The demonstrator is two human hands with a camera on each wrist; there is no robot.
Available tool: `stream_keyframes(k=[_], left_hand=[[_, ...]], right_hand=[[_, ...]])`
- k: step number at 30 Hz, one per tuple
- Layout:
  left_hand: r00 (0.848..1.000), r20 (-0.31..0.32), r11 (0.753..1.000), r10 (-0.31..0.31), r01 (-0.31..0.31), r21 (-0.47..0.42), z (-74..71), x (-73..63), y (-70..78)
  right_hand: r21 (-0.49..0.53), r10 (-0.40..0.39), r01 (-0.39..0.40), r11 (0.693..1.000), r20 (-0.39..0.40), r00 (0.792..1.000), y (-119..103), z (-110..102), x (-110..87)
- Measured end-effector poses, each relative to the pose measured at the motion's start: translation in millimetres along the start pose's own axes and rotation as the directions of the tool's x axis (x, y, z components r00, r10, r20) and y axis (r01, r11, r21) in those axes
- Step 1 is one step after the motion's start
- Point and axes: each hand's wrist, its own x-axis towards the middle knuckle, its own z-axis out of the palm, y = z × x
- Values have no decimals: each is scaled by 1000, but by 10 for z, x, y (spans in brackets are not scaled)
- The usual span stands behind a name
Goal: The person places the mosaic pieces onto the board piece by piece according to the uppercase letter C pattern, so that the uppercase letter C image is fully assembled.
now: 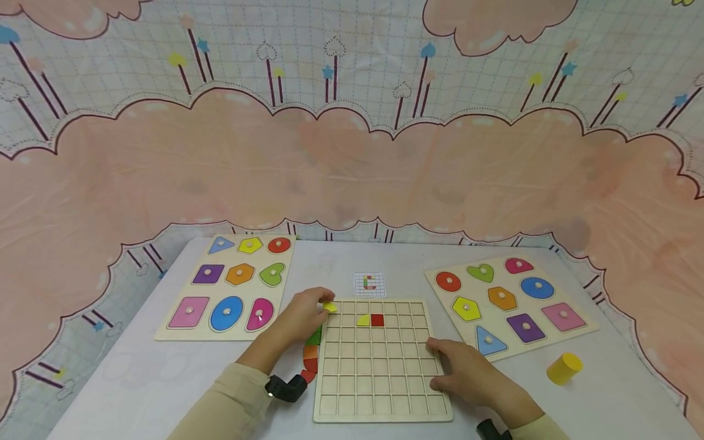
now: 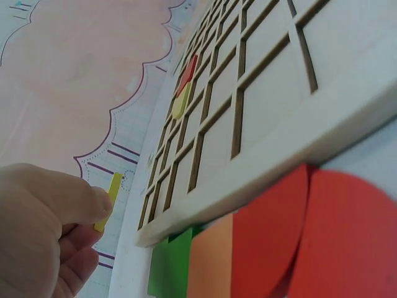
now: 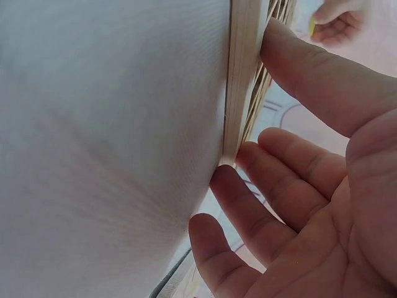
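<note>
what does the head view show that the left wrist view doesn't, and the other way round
Only the head view shows the right hand, the left shape board, the right shape board and the yellow cylinder.

Only the left wrist view shows the pinched yellow piece edge-on.

Both show the left hand, the grid board with a yellow quarter piece beside a red square, and green, orange and red pieces along its side.

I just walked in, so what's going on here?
A person's left hand pinches a yellow piece by the far left corner of the grid board; the right hand touches its right edge. Another yellow piece and a red square sit in neighboring cells. More colored pieces lie along the board's left side.
</note>
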Motion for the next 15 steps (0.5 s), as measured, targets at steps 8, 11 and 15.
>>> stream_keyframes(k=[8,11,15], left_hand=[[999,34,1000,20,-20,-16,64,3,92],[999,43,1000,21,-20,-19,95,1,134],[998,55,999,29,-27,-33,137,4,186]], right_hand=[[4,2,-2,1000,-1,1000,3,3,2],[5,3,-3,1000,1,1000,1,0,-2],[7,4,-4,1000,2,1000,-3,0,-6]])
